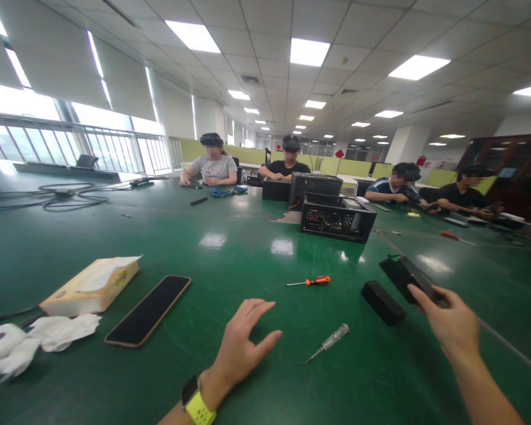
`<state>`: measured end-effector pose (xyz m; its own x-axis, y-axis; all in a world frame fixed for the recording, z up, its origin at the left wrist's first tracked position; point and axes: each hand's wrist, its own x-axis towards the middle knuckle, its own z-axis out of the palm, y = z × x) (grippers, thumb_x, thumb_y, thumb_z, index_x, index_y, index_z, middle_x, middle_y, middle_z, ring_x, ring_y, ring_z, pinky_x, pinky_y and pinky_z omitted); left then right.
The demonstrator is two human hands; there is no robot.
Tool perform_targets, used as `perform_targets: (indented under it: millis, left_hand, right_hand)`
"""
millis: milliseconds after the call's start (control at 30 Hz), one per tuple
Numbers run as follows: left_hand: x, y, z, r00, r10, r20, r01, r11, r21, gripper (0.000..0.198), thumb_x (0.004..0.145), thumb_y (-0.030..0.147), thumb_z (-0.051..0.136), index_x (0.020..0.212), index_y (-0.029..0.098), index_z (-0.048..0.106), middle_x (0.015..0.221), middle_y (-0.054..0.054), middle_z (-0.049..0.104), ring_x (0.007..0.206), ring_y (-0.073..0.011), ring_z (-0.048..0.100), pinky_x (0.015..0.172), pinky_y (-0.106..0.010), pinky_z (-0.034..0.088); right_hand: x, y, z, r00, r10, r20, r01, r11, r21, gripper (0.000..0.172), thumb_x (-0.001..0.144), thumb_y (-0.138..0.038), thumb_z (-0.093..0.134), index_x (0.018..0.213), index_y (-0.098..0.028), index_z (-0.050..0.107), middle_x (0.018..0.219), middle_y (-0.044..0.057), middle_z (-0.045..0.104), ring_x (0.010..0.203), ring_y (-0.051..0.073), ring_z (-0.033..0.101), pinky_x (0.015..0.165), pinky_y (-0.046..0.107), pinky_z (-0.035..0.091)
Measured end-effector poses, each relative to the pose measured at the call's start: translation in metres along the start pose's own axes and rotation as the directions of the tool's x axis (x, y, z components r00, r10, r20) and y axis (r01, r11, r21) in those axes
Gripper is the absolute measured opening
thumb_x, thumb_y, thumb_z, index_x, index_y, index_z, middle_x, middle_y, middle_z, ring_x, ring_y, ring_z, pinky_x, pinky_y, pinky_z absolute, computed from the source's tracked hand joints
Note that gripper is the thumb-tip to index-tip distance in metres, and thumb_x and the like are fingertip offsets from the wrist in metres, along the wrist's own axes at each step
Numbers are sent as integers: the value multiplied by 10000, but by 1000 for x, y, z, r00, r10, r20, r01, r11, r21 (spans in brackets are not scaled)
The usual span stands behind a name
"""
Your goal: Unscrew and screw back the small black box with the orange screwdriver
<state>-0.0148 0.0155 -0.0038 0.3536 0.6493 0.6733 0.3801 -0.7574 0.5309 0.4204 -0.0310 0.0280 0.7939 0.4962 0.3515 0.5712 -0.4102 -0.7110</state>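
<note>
My right hand [451, 319] grips a black box-shaped part [409, 277] by its near end, its far end tilted up over the green table. Just left of it lies a second black block [383, 303], apart from my fingers. My left hand [248, 333], with a watch on a yellow-green band at the wrist, is held with thumb and fingers apart and nothing in it. Between my hands is a clear-handled screwdriver [330, 341]. Farther forward lies a screwdriver with an orange and black handle [317, 281].
A phone [150, 310], a tissue pack [92, 285] and crumpled tissue [57, 332] lie on the left. Black computer cases [336, 218] stand ahead. Cables [66, 193] spread at the far left. Several people in headsets sit across the table, an orange screwdriver [456, 237] near those at right.
</note>
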Motion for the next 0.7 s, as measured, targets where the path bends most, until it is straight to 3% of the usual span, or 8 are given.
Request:
perform_targets:
  millis: [67,200,400,533,600,700]
  left_hand:
    - [1,0,1,1000,-2,2,2,1000,10,337,899,317,646,1216,212,604,1091,-101,649,1005,-267,615,875,-411,530]
    - [2,-2,3,1000,-23,19,23,999,39,283,901,282,635,1174,208,620,1048,-89,664,959,-254,629,853,-400,538]
    - [4,-1,3,999,-39,22,38,997,63,237,896,262,616,1127,214,641,1010,-76,677,925,-245,646,828,-381,550]
    - [4,0,2,999,-40,22,38,997,67,241,897,261,617,1132,213,641,1014,-72,676,919,-241,649,833,-377,550]
    - [3,-1,3,999,-37,29,35,997,63,243,903,260,615,1140,211,638,1020,-73,670,922,-238,644,829,-373,547]
    - [2,-2,3,999,-22,45,20,998,52,233,915,260,604,1139,207,642,1013,-76,667,929,-237,636,827,-372,539]
  right_hand:
    - [20,27,-4,998,57,-42,-63,983,-175,809,707,-760,543,1172,-108,657,956,215,720,865,414,667,718,477,522]
    - [32,64,5,984,160,79,-130,945,-301,793,709,-739,562,1189,-113,655,1004,240,721,923,441,673,705,486,536]
    - [32,76,16,958,237,160,-181,935,-304,869,630,-778,618,1230,-150,640,1119,291,682,996,491,647,712,560,523]
    - [40,80,21,982,164,93,-142,969,-204,1029,667,-804,561,1406,-93,478,1195,272,659,1070,497,615,815,575,502]
    - [43,82,27,993,91,75,-78,984,-158,939,741,-755,518,1433,-121,463,1217,233,662,1103,466,609,862,542,494]
    - [46,84,35,997,32,74,-22,992,-121,661,820,-630,470,1270,-181,654,1168,178,700,1098,415,623,875,483,494]
